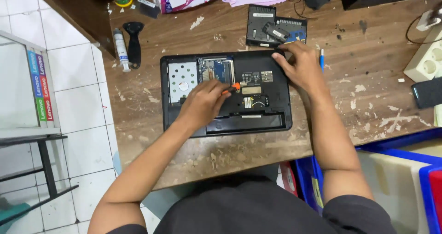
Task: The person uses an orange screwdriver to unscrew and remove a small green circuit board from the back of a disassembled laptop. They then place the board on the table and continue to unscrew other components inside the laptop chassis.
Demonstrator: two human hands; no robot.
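Observation:
A black laptop [271,109] lies upside down on the worn wooden desk [359,105], its bottom panel off, showing a silver hard drive [182,80] and a blue circuit board [216,69]. My left hand [205,100] is shut on a small orange-handled screwdriver [231,88], its tip down in the open bay near the laptop's middle. My right hand [301,66] presses flat on the laptop's far right corner, fingers spread, holding nothing.
Removed black covers [269,29] lie behind the laptop. A white tube [121,50] and a black-handled tool [134,43] rest at the far left. A blue pen [322,59], white power strip [428,59] and dark phone [428,92] sit right. Blue crates [400,169] stand below the desk edge.

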